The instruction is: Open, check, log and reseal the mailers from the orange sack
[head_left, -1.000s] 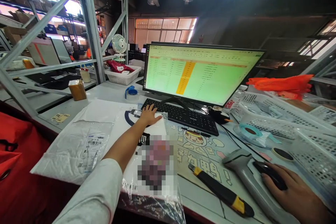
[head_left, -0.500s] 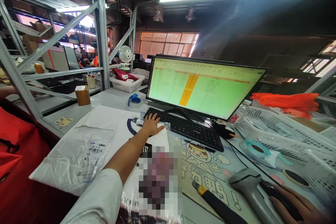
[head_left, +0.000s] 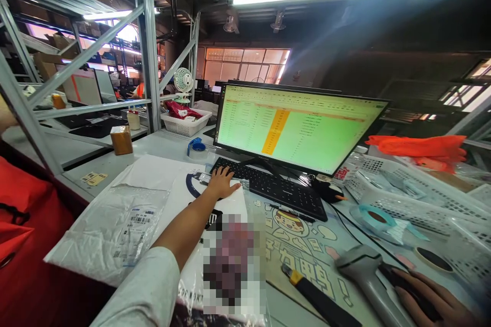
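My left hand (head_left: 221, 182) lies with spread fingers on the left end of a black keyboard (head_left: 284, 189). Beneath that forearm is a clear-wrapped white garment (head_left: 192, 265), partly pixelated. Left of it lies a plastic mailing bag (head_left: 99, 225) with a printed label (head_left: 134, 235). At the lower right edge, my right hand (head_left: 433, 294) is curled over a black computer mouse (head_left: 408, 291). Beside the mouse rests a grey barcode scanner (head_left: 364, 271). A black and yellow utility knife (head_left: 314, 296) lies on the printed desk mat (head_left: 291, 245). The monitor (head_left: 295, 127) displays a spreadsheet with an orange column.
White perforated baskets (head_left: 383, 179) stand at right, with an orange cloth (head_left: 418, 150) above. Tape rolls (head_left: 374, 217) lie nearby. Behind are a blue tape dispenser (head_left: 197, 147), a brown box (head_left: 121, 140), a white basket (head_left: 186, 125) and a small fan (head_left: 183, 80). Metal shelving (head_left: 148, 51) borders the left.
Both hands stay in nearly the same places. At the far left edge, another person's arm has shifted and is now blurred.
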Demonstrator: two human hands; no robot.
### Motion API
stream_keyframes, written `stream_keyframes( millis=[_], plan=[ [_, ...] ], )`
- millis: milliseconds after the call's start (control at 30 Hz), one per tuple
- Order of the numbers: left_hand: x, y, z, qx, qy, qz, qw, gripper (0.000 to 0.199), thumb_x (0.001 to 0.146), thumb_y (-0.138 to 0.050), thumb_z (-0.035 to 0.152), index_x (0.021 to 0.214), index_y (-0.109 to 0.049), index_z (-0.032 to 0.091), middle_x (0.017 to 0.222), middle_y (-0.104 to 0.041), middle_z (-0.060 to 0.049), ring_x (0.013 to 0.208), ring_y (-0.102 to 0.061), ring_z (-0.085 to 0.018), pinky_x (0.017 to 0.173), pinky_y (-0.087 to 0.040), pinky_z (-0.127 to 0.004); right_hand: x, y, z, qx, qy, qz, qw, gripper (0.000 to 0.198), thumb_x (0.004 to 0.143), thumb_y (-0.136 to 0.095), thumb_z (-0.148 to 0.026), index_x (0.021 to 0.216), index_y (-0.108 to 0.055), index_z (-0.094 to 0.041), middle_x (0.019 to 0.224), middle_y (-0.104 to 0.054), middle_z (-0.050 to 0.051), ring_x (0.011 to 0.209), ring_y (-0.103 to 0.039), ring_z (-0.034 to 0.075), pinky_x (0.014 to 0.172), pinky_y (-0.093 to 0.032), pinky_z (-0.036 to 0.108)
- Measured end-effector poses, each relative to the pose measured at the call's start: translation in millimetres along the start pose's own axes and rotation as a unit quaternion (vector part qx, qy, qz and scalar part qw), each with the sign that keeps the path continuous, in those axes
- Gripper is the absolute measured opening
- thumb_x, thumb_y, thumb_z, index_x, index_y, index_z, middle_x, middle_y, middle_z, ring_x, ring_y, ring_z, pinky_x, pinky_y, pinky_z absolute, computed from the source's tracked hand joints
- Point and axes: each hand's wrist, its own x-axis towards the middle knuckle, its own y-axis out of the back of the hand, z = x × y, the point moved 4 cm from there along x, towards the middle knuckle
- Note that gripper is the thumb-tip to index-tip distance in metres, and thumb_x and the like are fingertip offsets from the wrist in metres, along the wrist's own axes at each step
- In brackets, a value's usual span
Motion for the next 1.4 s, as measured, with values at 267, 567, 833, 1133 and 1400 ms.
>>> stream_keyframes(
  millis=[267,567,833,1133,1400],
  plan=[
    [5,-7,-4,0.002,-0.008,-0.012,1.0,0.079,0.099,-0.03,0.072,0.159,-0.042,0.022,0.172,-0.027,-0.01,0.158,-0.022,-0.038,0.128,-0.019,-0.057,0,17,-23,-0.04,-0.075,-0.063,0.994,0.048,0.086,-0.046,-0.061,0.114,-0.071,-0.031,0.122,-0.069,0.014,0.104,-0.072,0.039,0.089,-0.061,0.053],
    [6,-10,-5,0.025,-0.01,-0.001,1.0,0.077,0.1,-0.028,0.071,0.158,-0.043,0.022,0.171,-0.03,-0.009,0.157,-0.023,-0.037,0.128,-0.02,-0.055,-7,27,-41,-0.109,-0.092,-0.079,0.987,0.053,0.097,-0.039,-0.052,0.126,-0.07,-0.022,0.135,-0.064,0.017,0.115,-0.068,0.034,0.098,-0.055,0.045],
    [4,-4,-2,0.034,-0.004,-0.009,0.999,0.075,0.101,-0.03,0.068,0.158,-0.043,0.021,0.171,-0.03,-0.01,0.157,-0.024,-0.037,0.128,-0.02,-0.055,-14,18,-28,-0.095,-0.044,-0.054,0.993,0.052,0.095,-0.041,-0.05,0.127,-0.07,-0.021,0.135,-0.063,0.015,0.116,-0.067,0.036,0.1,-0.056,0.054],
    [4,-6,-3,0.03,-0.011,-0.002,0.999,0.074,0.101,-0.029,0.069,0.159,-0.043,0.024,0.17,-0.031,-0.01,0.157,-0.024,-0.038,0.127,-0.021,-0.057,-16,19,-29,-0.099,-0.05,-0.048,0.993,0.049,0.094,-0.044,-0.049,0.126,-0.072,-0.024,0.135,-0.064,0.013,0.114,-0.068,0.034,0.096,-0.058,0.053],
    [7,-10,-5,0.032,-0.019,-0.032,0.999,0.071,0.1,-0.027,0.073,0.157,-0.045,0.036,0.174,-0.022,-0.005,0.158,-0.019,-0.04,0.125,-0.022,-0.063,-14,19,-31,-0.096,-0.059,-0.06,0.992,0.052,0.094,-0.043,-0.05,0.127,-0.072,-0.023,0.136,-0.063,0.014,0.115,-0.067,0.036,0.093,-0.059,0.054]
  ],
)
